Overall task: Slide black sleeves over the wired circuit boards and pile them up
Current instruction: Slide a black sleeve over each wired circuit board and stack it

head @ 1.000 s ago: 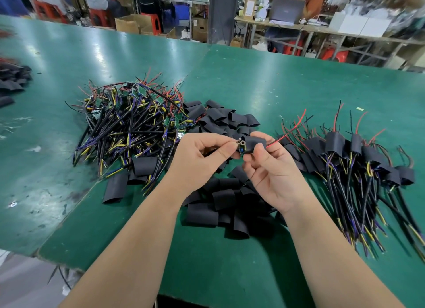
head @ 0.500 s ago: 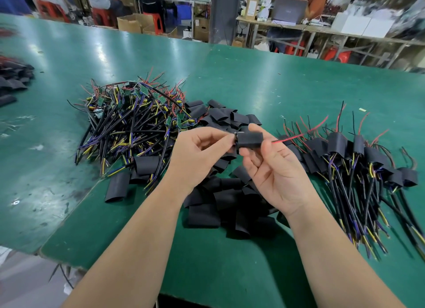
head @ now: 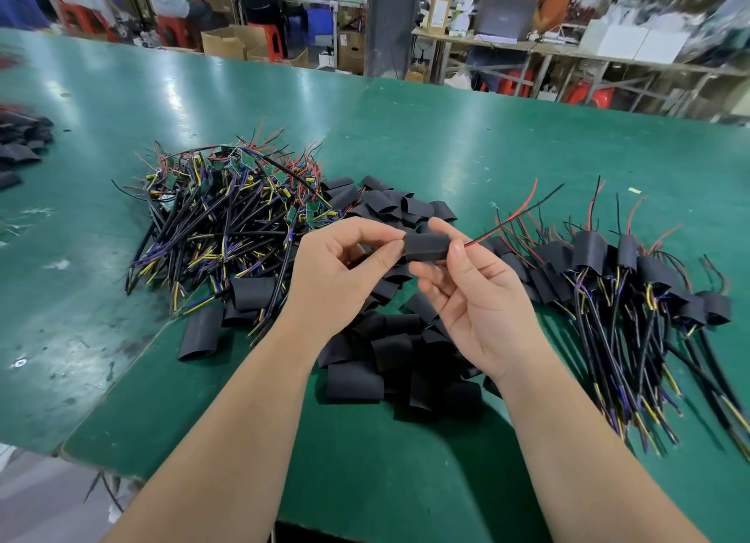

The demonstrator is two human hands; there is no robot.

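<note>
Both hands were raised above the green table [head: 466,136], over a loose heap of empty sleeves [head: 389,356]. The right hand [head: 475,299] pinched a black sleeve [head: 427,247] between thumb and fingers, with red and black wires [head: 515,213] trailing out rightward. The left hand [head: 345,274] pinched the sleeve's left end. Unsleeved boards [head: 227,218] lay left; the finished pile [head: 625,274] lay right.

A single wide-angle view from the person's head looks forward and down over the green table [head: 487,136]. Both forearms enter at the bottom edge; the left hand [head: 337,274] and right hand [head: 479,299] sit close, mid-frame, with the workshop along the top.
</note>
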